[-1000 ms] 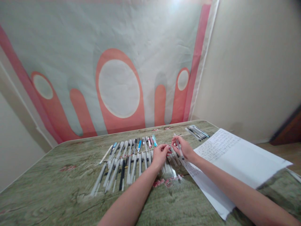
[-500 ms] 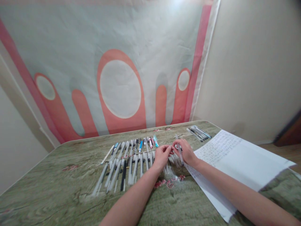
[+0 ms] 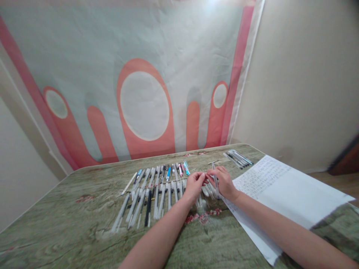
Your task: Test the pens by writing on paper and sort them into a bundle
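Note:
My right hand (image 3: 225,183) is closed around a clear-barrelled pen (image 3: 215,181), which stands up at a slant across the fingers. Close beside it, my left hand (image 3: 194,186) pinches with thumb and forefinger, almost touching the right fingertips. Whatever lies in that pinch is too small or hidden to make out. Under and left of the hands, clear pen barrels (image 3: 169,198) lie side by side in a near row, with a black pen (image 3: 147,207) among them. Behind runs a second row with a blue pen (image 3: 168,174) and a teal pen (image 3: 186,167).
A handwritten sheet of paper (image 3: 291,194) lies to the right, partly beneath my right forearm. Several more pens (image 3: 238,158) are grouped at the back right of the wood-patterned table (image 3: 70,220). A printed curtain (image 3: 207,56) hangs beyond the far edge.
Both hands stay together in nearly the same spot, with only slight finger movement. The whole view has shifted a little.

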The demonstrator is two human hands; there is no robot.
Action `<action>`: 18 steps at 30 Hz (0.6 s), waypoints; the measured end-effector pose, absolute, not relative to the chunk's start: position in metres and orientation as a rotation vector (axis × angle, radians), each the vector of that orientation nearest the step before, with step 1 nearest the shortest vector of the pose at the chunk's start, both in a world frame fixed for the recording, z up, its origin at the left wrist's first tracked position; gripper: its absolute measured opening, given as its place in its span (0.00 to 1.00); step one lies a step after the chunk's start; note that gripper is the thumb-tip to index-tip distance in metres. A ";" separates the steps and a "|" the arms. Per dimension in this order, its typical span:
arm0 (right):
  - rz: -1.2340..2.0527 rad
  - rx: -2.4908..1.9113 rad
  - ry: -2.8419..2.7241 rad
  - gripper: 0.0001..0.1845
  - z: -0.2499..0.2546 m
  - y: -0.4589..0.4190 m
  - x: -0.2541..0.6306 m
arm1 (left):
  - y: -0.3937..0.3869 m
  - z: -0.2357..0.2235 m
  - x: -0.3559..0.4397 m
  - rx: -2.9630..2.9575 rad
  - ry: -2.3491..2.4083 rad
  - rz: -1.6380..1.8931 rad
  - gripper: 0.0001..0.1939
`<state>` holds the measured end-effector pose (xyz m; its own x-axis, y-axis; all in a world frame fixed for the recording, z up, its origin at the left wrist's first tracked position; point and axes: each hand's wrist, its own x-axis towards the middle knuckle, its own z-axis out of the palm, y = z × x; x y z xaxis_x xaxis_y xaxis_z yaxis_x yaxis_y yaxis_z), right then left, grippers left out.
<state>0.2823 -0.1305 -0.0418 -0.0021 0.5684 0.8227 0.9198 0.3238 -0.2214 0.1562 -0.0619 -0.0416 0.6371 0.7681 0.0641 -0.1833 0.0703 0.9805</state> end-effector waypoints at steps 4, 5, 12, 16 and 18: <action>-0.537 -1.312 -1.697 0.07 -0.040 -0.131 0.282 | -0.062 -0.041 0.155 1.289 0.554 0.760 0.15; -0.538 -1.303 -1.696 0.08 -0.040 -0.132 0.282 | -0.061 -0.040 0.155 1.283 0.555 0.756 0.15; -0.479 -1.261 -1.668 0.10 -0.040 -0.133 0.279 | -0.060 -0.041 0.155 1.233 0.532 0.753 0.14; -0.413 -1.257 -1.660 0.10 -0.040 -0.136 0.278 | -0.060 -0.042 0.155 1.197 0.532 0.758 0.13; -0.371 -1.253 -1.653 0.12 -0.039 -0.137 0.278 | -0.059 -0.041 0.155 1.180 0.533 0.755 0.13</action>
<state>0.2780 -0.1374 -0.0392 0.0233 0.5535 0.8325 0.8564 0.4186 -0.3023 0.1553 -0.0595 -0.0413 0.6471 0.7623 0.0139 -0.2431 0.1889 0.9514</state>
